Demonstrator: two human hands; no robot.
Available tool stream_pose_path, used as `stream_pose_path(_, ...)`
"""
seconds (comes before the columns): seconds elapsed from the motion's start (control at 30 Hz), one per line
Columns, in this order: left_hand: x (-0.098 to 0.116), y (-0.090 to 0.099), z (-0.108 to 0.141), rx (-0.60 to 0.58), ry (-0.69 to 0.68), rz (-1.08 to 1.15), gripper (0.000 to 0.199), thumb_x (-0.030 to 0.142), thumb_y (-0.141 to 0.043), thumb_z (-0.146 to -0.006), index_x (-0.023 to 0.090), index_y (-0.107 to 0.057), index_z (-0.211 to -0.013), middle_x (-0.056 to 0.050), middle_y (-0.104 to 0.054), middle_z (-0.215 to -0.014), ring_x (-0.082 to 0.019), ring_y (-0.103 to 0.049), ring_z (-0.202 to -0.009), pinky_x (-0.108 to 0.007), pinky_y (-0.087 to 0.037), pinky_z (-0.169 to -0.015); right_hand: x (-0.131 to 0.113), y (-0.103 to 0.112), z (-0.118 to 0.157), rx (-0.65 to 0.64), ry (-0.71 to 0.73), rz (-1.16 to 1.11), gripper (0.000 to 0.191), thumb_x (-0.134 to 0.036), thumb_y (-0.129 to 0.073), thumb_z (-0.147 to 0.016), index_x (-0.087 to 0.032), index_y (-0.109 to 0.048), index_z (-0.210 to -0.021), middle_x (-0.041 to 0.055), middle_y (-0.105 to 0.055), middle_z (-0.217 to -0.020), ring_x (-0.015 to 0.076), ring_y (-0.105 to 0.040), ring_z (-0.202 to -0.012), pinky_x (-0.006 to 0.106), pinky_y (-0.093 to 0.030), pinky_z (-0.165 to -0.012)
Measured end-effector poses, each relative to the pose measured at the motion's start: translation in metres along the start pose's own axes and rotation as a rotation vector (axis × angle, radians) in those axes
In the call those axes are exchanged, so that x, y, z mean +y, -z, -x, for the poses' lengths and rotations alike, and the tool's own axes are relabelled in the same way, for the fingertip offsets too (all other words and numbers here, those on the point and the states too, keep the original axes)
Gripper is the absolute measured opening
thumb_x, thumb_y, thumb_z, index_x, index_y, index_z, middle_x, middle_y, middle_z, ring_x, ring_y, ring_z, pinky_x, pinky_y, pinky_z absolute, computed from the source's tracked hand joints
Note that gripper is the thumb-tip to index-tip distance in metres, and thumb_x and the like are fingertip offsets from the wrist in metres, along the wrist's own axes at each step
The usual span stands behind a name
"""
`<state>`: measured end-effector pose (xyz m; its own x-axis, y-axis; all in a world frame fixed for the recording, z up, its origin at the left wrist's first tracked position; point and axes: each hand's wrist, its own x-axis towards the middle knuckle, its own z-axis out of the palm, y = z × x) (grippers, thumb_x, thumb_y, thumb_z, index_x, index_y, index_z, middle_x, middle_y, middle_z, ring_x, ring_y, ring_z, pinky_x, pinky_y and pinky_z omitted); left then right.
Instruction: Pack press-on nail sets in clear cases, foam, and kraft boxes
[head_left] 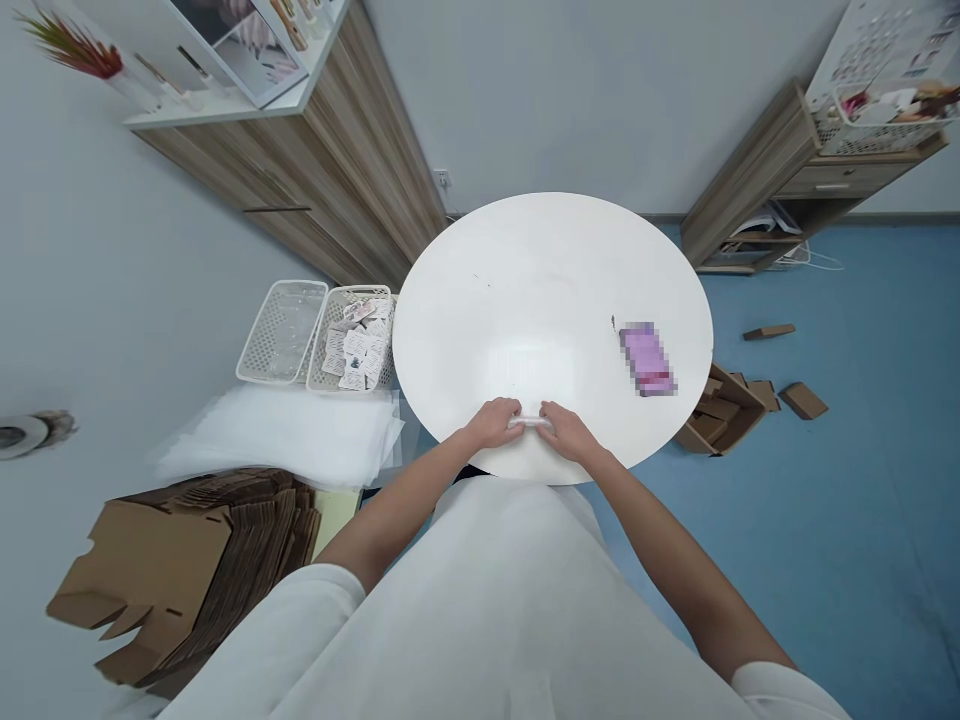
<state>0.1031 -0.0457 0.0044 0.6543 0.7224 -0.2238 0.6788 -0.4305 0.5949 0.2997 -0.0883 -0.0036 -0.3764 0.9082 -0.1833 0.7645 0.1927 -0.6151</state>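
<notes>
Close to the near edge of the round white table, a small whitish, partly clear rolled piece lies level between my two hands. My left hand has its fingers closed on the left end. The right end is pinched by my right hand. Whether the roll is plastic film or a wrapped item I cannot make out. To the right on the tabletop lies a blurred purple phone-shaped thing, apart from both hands.
Left of the table stand a white basket of printed cards, another white basket, clear plastic sheets and stacked flat cardboard. An open carton with small brown boxes sits on the floor at right. Wooden cabinets stand behind.
</notes>
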Motion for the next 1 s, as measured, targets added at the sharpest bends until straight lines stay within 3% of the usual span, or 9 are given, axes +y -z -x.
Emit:
stream_pose_path(0.1,-0.004,0.008,-0.013,0.041,0.069,-0.016,0.025,0.039,-0.043,-0.079,0.019,-0.055,-0.088,-0.007,-0.056,-0.096,-0.022,-0.051,-0.088,-0.033,-0.039,-0.075,0.006,0.006,-0.016,0.067,-0.053,-0.030,0.024,-0.037,-0.038,-0.084,-0.020,-0.053,-0.093,0.0078,-0.055,-0.101,0.0193,-0.052,-0.089,0.030,-0.039,-0.075)
stream_pose_path(0.17,-0.007,0.012,-0.021,-0.005,0.122,-0.027,0.027,0.039,-0.046,-0.078,0.018,-0.056,-0.090,-0.008,-0.056,-0.097,-0.022,-0.051,-0.090,-0.033,-0.040,-0.077,0.010,0.007,-0.026,0.075,-0.118,-0.027,0.026,-0.039,-0.039,-0.084,-0.020,-0.056,-0.092,0.0089,-0.055,-0.099,0.0203,-0.052,-0.088,0.030,-0.039,-0.073)
stream_pose_path(0.3,-0.015,0.015,-0.032,-0.127,0.239,0.049,0.025,0.031,-0.046,-0.078,0.018,-0.057,-0.096,-0.007,-0.060,-0.094,-0.021,-0.055,-0.087,-0.029,-0.041,-0.072,0.016,0.008,-0.041,0.012,-0.255,-0.096,0.029,-0.040,-0.039,-0.085,-0.020,-0.059,-0.089,0.0091,-0.059,-0.091,0.0194,-0.055,-0.080,0.029,-0.039,-0.067)
stream_pose_path(0.43,-0.022,0.014,-0.042,-0.188,0.382,0.105,0.024,0.031,-0.048,-0.077,0.019,-0.057,-0.095,-0.005,-0.062,-0.097,-0.020,-0.057,-0.088,-0.026,-0.042,-0.070,0.022,0.010,-0.051,-0.045,-0.300,-0.201,0.025,-0.037,-0.041,-0.084,-0.021,-0.056,-0.096,0.0067,-0.061,-0.094,0.0184,-0.055,-0.085,0.027,-0.039,-0.067)
stream_pose_path(0.53,-0.028,0.012,-0.047,-0.185,0.433,0.102,0.026,0.029,-0.050,-0.075,0.019,-0.055,-0.098,-0.004,-0.061,-0.101,-0.018,-0.056,-0.089,-0.024,-0.043,-0.069,0.025,0.012,-0.054,-0.062,-0.363,-0.241,0.026,-0.034,-0.042,-0.083,-0.022,-0.050,-0.105,0.0055,-0.060,-0.098,0.0170,-0.055,-0.085,0.026,-0.040,-0.067)
stream_pose_path(0.77,-0.032,0.012,-0.046,-0.144,0.552,0.021,0.027,0.029,-0.052,-0.074,0.018,-0.053,-0.099,-0.007,-0.059,-0.101,-0.021,-0.055,-0.091,-0.028,-0.042,-0.073,0.027,0.009,-0.060,0.008,-0.400,-0.127,0.020,-0.028,-0.042,-0.081,-0.019,-0.055,-0.094,0.0074,-0.057,-0.097,0.0183,-0.053,-0.088,0.028,-0.039,-0.071)
stream_pose_path(0.83,-0.026,0.013,-0.041,-0.095,0.591,-0.046,0.032,0.029,-0.053,-0.073,0.018,-0.051,-0.102,-0.010,-0.057,-0.104,-0.025,-0.052,-0.097,-0.034,-0.040,-0.078,0.029,0.008,-0.056,0.097,-0.418,-0.072,0.024,-0.029,-0.044,-0.080,-0.019,-0.055,-0.099,0.0095,-0.054,-0.101,0.0210,-0.050,-0.092,0.031,-0.039,-0.075)
stream_pose_path(0.9,-0.017,0.011,-0.034,0.032,0.569,-0.175,0.037,0.028,-0.054,-0.073,0.017,-0.048,-0.108,-0.013,-0.051,-0.113,-0.029,-0.046,-0.106,-0.040,-0.037,-0.084,0.031,0.006,-0.046,0.223,-0.440,-0.055,0.030,-0.030,-0.045,-0.079,-0.019,-0.052,-0.106,0.0106,-0.051,-0.108,0.0242,-0.046,-0.101,0.035,-0.037,-0.081)
stream_pose_path(1.0,0.000,-0.001,-0.021,0.200,0.306,-0.332,0.039,0.027,-0.051,-0.077,0.020,-0.045,-0.115,-0.012,-0.039,-0.128,-0.028,-0.034,-0.118,-0.042,-0.029,-0.093,0.029,-0.002,-0.024,0.394,-0.511,-0.162,0.042,-0.035,-0.047,-0.077,-0.019,-0.045,-0.116,0.0113,-0.044,-0.118,0.0270,-0.037,-0.113,0.039,-0.033,-0.091)
